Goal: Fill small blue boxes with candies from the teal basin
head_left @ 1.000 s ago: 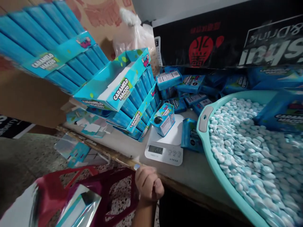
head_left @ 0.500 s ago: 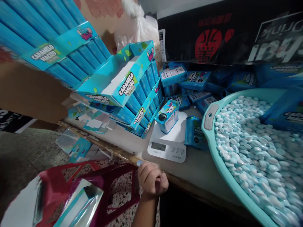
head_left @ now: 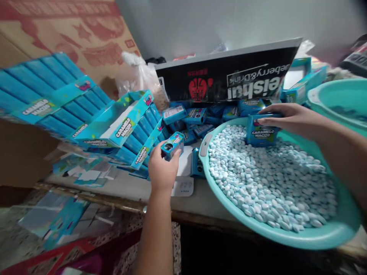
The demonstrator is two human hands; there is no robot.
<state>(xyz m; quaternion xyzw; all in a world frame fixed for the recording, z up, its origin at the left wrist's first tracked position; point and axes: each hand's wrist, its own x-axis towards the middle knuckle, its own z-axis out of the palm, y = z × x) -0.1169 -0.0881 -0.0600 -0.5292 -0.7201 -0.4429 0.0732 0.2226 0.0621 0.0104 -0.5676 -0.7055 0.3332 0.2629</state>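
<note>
My left hand (head_left: 164,166) is closed around a small blue candy tin (head_left: 173,145) with a dark round spot on its top. The tin is at the white kitchen scale (head_left: 185,186); whether it still touches the plate I cannot tell. My right hand (head_left: 282,114) grips a second blue tin (head_left: 262,131) from above, its lower edge among the pale candies (head_left: 258,183) in a turquoise basin (head_left: 282,238). Another blue tin (head_left: 197,163) lies between the scale and the basin. My left forearm and hand hide the scale's display.
Stacked blue display boxes (head_left: 124,128) full of tins stand at the left. Several loose tins (head_left: 197,114) lie behind the scale, before a black carton (head_left: 229,76). A second turquoise basin (head_left: 341,95) is at the far right. The table's front edge (head_left: 120,204) runs below.
My left hand has risen from the table edge and taken hold of the tin on the scale. My view has swung right, bringing my right hand and its tin into sight.
</note>
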